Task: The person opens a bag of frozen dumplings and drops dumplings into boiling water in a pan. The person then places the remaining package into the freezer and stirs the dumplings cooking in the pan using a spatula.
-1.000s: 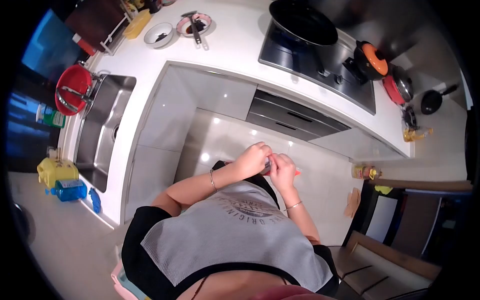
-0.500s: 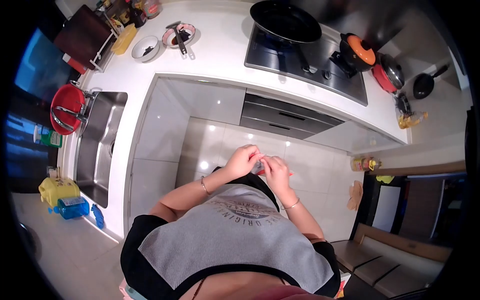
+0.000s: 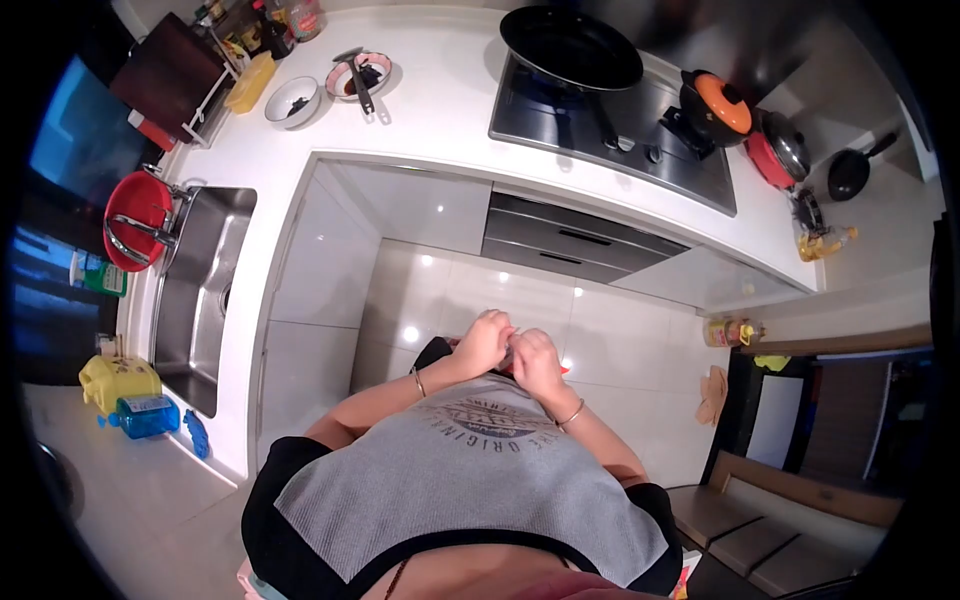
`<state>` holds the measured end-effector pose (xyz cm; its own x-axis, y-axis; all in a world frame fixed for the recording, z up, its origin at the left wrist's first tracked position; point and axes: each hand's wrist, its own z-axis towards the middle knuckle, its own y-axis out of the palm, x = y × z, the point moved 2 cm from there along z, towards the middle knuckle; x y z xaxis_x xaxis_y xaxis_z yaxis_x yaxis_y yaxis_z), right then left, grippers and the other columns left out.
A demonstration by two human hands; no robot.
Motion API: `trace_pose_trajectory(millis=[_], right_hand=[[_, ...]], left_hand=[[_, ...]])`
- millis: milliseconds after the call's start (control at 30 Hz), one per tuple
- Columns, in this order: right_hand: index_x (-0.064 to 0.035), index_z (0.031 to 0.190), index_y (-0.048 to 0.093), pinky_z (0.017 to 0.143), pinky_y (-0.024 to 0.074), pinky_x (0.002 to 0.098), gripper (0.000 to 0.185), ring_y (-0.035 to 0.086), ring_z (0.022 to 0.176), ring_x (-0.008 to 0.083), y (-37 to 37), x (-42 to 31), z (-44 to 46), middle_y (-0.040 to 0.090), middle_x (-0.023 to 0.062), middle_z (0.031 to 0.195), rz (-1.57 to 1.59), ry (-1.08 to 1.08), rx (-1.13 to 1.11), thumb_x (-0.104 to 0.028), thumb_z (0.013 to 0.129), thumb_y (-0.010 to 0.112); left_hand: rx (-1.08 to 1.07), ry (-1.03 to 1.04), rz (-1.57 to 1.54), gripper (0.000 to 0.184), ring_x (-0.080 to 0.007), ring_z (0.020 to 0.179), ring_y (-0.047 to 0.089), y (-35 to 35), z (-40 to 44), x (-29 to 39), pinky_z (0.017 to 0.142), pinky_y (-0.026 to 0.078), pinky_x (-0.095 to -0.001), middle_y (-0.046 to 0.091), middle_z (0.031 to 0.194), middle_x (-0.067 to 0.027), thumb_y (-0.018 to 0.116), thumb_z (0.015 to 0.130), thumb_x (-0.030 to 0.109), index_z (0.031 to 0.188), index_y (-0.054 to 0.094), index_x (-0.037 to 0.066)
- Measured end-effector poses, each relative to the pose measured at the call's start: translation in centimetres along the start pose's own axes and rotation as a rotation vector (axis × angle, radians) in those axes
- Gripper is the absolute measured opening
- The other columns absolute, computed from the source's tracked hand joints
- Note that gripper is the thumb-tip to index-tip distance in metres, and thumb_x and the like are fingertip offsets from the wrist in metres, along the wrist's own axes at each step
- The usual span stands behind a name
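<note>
In front of my waist my left hand (image 3: 483, 343) and my right hand (image 3: 537, 362) meet, fingertips pinched close together. Between them is a small thin packet (image 3: 508, 358), partly clear and partly red. My fingers cover most of it, so its contents cannot be made out. Both hands are closed on its upper edge, above the floor (image 3: 620, 410) and well away from the counter.
A black frying pan (image 3: 570, 45) stands on the gas stove (image 3: 630, 135), beside an orange-lidded pot (image 3: 722, 105). Two bowls, a white one (image 3: 292, 103) and a pink-rimmed one (image 3: 378, 75) with a dark-handled tool, sit on the counter. A sink (image 3: 205, 300) is at left.
Both hands have come slightly lower and closer to my body, still together on the packet. The red part shows less now. Things on the counter have not moved.
</note>
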<state>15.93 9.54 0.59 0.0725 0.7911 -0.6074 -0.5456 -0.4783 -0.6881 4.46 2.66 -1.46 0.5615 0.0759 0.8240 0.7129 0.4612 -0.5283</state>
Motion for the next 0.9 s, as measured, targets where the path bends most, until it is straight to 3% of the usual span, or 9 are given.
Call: trace_pose_trajectory(millis=[100,133,233,367,500,533,633,767,900], right_hand=[[0.0032,0.082,0.059,0.069,0.0448,0.0391,0.019,0.054,0.071,0.0318,-0.2,-1.7,0.3,0.055,0.0152,0.072,0.016,-0.131,-0.037,0.005,0.063,0.056],[0.0029,0.083,0.059,0.068,0.0443,0.0392,0.017,0.054,0.071,0.0315,-0.7,-1.4,0.9,0.055,0.0148,0.073,0.008,-0.073,0.017,0.004,0.066,0.056],[0.0018,0.085,0.058,0.066,0.0427,0.0393,0.011,0.054,0.072,0.0308,-2.7,-1.3,1.5,0.055,0.0136,0.074,0.014,0.12,0.141,0.001,0.075,0.056],[0.0022,0.083,0.057,0.062,0.0428,0.0358,0.006,0.053,0.068,0.0286,-5.3,-3.1,4.3,0.056,0.0133,0.074,0.017,0.082,0.352,0.005,0.078,0.055],[-0.0005,0.102,0.053,0.073,0.043,0.0377,0.032,0.053,0.082,0.0304,-6.4,-4.1,6.0,0.055,0.0139,0.093,0.113,0.098,0.315,-0.004,0.072,0.064],[-0.0015,0.115,0.049,0.082,0.0428,0.0393,0.052,0.052,0.095,0.0332,-7.0,-5.0,6.7,0.053,0.0151,0.104,0.064,0.091,0.267,-0.007,0.067,0.069],[-0.0026,0.124,0.046,0.089,0.0413,0.0394,0.062,0.049,0.104,0.0349,-6.7,-4.4,7.7,0.052,0.0167,0.111,0.041,0.165,0.226,-0.005,0.066,0.069],[0.0009,0.114,0.055,0.086,0.0448,0.0373,0.045,0.056,0.102,0.0321,-4.9,-2.1,6.9,0.058,0.0177,0.11,0.355,0.208,0.107,0.004,0.069,0.061],[-0.0004,0.101,0.06,0.08,0.0478,0.0357,0.025,0.06,0.097,0.0303,-3.5,-2.4,5.6,0.063,0.0161,0.101,0.47,0.296,0.074,-0.002,0.077,0.054]], left_hand=[[-0.096,-0.273,-0.159,0.012,-0.0246,0.069,0.059,0.7,-0.3,-3.7,0.063,0.047,-0.0339,0.059,0.076,-0.0157,0.056,0.084,0.006,0.076,0.054,-0.003],[-0.132,-0.418,-0.313,0.017,-0.014,0.07,0.059,-0.1,0.4,-2.4,0.064,0.047,-0.0285,0.062,0.077,-0.0101,0.057,0.087,0.013,0.079,0.055,-0.002],[0.004,-0.189,-0.393,0.014,-0.0174,0.065,0.059,-2.0,2.4,0.9,0.058,0.046,-0.0297,0.061,0.072,-0.0125,0.058,0.086,0.009,0.078,0.055,-0.002],[0.115,0.153,-0.29,0.008,-0.0255,0.069,0.055,-5.4,4.9,6.0,0.061,0.045,-0.0331,0.057,0.076,-0.0132,0.057,0.083,0.006,0.081,0.057,-0.002],[0.061,0.374,-0.207,0.003,-0.025,0.072,0.053,-7.8,6.3,8.7,0.067,0.044,-0.033,0.056,0.078,-0.0109,0.057,0.08,0.002,0.08,0.058,0.0],[0.044,0.452,-0.179,0.004,-0.0272,0.075,0.052,-8.2,6.4,9.0,0.072,0.043,-0.0357,0.055,0.078,-0.0114,0.059,0.077,0.0,0.082,0.059,0.0],[-0.024,0.63,-0.083,0.008,-0.0288,0.075,0.051,-9.1,6.5,10.7,0.075,0.043,-0.0377,0.053,0.079,-0.0126,0.059,0.075,-0.001,0.083,0.06,0.0],[-0.016,0.706,-0.121,0.008,-0.0286,0.076,0.046,-8.1,6.3,10.5,0.072,0.041,-0.0372,0.045,0.076,-0.0117,0.056,0.072,-0.001,0.08,0.055,0.001],[-0.143,0.752,-0.072,0.009,-0.0283,0.073,0.046,-7.7,6.0,10.2,0.07,0.041,-0.0357,0.045,0.074,-0.0103,0.059,0.074,0.003,0.079,0.053,0.0]])
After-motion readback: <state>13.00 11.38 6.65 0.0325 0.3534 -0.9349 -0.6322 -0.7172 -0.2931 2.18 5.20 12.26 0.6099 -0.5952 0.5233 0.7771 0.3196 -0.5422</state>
